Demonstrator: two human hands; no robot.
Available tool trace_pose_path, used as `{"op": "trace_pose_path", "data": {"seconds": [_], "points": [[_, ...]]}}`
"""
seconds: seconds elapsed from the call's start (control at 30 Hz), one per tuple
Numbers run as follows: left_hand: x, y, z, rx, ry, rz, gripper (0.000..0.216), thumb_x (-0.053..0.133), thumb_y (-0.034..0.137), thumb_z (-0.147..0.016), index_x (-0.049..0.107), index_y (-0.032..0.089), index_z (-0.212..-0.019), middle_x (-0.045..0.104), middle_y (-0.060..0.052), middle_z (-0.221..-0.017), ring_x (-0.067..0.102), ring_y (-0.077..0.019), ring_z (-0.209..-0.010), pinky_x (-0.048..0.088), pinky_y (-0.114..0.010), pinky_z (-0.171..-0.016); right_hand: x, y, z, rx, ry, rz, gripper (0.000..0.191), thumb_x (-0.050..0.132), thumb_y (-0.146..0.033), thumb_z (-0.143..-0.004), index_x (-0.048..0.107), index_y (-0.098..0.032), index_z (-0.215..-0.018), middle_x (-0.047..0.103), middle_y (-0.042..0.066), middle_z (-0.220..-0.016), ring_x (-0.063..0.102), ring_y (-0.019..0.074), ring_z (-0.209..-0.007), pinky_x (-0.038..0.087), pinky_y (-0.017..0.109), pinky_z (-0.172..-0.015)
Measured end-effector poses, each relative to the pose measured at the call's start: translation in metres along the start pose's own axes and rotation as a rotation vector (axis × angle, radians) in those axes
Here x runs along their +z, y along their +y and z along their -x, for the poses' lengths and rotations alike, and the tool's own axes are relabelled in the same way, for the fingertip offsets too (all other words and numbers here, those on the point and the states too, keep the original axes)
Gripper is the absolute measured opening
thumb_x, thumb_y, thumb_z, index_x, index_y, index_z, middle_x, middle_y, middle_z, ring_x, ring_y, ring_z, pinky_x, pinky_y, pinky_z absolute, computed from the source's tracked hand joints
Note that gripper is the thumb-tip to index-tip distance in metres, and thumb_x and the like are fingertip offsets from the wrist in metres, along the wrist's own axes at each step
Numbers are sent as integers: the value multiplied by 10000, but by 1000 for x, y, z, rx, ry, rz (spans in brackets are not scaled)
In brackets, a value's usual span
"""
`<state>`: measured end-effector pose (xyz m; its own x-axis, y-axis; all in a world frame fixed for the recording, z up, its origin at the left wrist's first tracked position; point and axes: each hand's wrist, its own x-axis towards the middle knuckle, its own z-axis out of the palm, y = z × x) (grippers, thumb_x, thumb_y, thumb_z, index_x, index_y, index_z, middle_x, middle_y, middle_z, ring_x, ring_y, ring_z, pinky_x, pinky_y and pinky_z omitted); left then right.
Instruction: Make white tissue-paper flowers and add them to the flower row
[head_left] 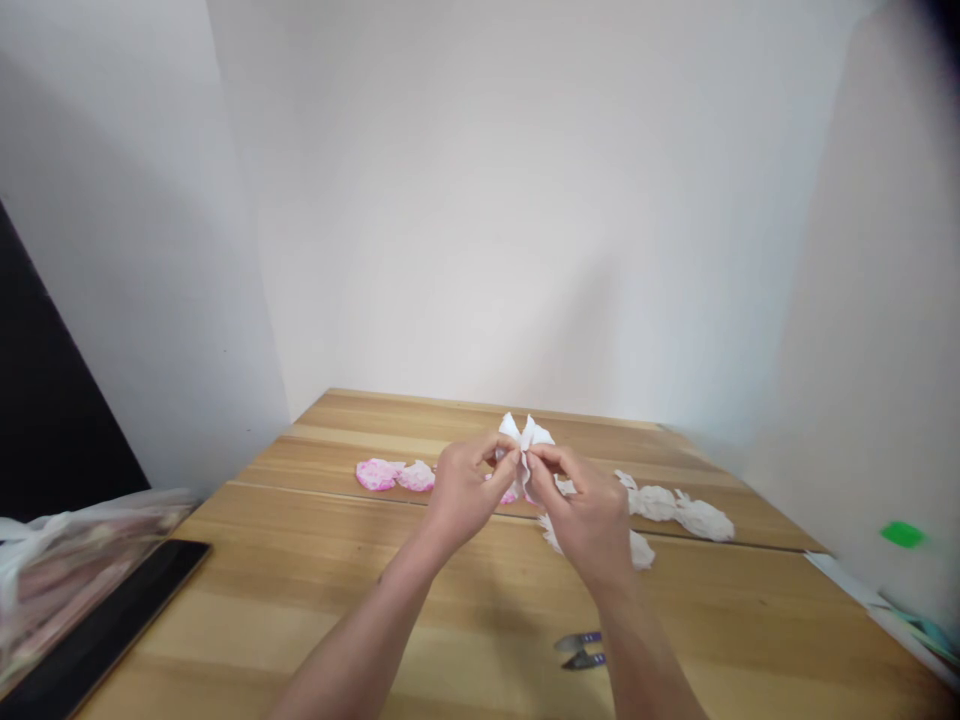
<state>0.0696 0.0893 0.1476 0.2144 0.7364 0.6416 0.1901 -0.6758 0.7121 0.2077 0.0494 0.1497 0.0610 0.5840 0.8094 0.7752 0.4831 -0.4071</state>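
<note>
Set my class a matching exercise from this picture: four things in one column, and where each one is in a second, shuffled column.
Things
1. white paper piece
2. pink paper pieces
3. purple-handled snips
4. black flat slab

Places
A. at the left edge of the table
B. pinched between the left hand and the right hand
C. lying on the table, left of both hands
D. on the table, by the right arm

Pairs: 1-B, 2-C, 3-D, 4-A

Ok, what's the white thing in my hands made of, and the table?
White piece: likely thin tissue paper, matte; it crumples and ruffles between left hand and right hand. Table: probably wood or wood-look laminate, light planks with grain lines, slight sheen.
</note>
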Motion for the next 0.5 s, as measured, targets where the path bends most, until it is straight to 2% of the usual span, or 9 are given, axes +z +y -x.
{"op": "trace_pose_path", "data": {"seconds": [0.5], "points": [[-1,-2,-1,-12,-3,11,146,526,227,-848,648,169,-792,668,9,-718,591,-110,-673,429,-197,-661,-2,3,0,-12,-45,-26,196,512,-321,-904,681,-222,-894,725,13,-838,661,155,-712,475,253,-648]]}}
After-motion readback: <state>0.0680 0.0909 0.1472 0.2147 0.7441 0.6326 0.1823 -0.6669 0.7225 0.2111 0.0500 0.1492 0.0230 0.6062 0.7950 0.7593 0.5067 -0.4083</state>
